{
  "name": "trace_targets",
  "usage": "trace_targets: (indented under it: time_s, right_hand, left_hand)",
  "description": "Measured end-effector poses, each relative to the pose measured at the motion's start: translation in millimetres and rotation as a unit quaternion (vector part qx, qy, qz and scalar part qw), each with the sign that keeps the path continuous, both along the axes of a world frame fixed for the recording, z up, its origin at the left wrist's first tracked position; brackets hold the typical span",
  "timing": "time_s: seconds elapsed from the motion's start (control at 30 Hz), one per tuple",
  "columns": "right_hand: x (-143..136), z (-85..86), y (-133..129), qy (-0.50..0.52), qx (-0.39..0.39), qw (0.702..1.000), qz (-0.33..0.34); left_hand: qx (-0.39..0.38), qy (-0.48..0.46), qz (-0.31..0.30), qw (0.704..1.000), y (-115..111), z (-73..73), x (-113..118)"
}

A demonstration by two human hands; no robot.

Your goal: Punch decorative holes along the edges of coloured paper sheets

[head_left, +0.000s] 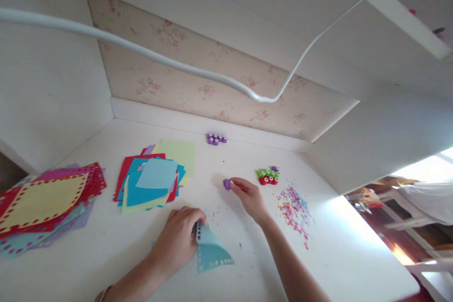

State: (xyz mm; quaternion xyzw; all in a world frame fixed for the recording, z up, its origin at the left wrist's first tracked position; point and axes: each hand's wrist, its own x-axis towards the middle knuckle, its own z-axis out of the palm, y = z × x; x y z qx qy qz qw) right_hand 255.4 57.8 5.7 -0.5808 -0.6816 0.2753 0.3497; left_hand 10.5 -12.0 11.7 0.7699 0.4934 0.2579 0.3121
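Observation:
My left hand (183,227) is closed on a light blue sheet of paper (214,250), which curls up from the table and has holes punched along its edges. The palm hides part of the sheet. My right hand (247,194) pinches a small purple craft punch (226,184) just above the tabletop, ahead of the paper. To the right of that hand sits a cluster of small craft punches, green (264,173) and red (268,180), with a purple one (275,169) at its back. Several more purple craft punches (216,139) stand near the back of the table.
Left of centre lies a pile of plain coloured paper (157,173). At the far left is a stack of sheets with punched edges (46,198). Tiny paper bits (293,207) are scattered at the right. A white cable (170,60) crosses overhead, before a flowered back panel (205,71).

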Motion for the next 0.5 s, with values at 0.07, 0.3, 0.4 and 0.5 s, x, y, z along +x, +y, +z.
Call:
trace_targets:
  time_s: [0.07,0.3,0.4,0.5]
  right_hand:
    - [2,-5.0,-25,0.117,-0.013,0.993,-0.014]
    - [1,-16.3,-51,0.21,-0.015,0.976,-0.048]
    - [1,-15.8,-51,0.181,-0.005,0.983,-0.036]
    - [2,-11.1,-54,0.153,0.004,0.988,-0.021]
  left_hand:
    - [-0.034,-0.02,-0.002,0.999,0,2.6,2]
    - [-0.052,-0.01,-0.012,0.999,3,9.6,5]
    - [-0.054,0.01,-0.02,0.998,5,10.6,7]
    - [-0.061,0.01,-0.008,0.998,7,9.3,9]
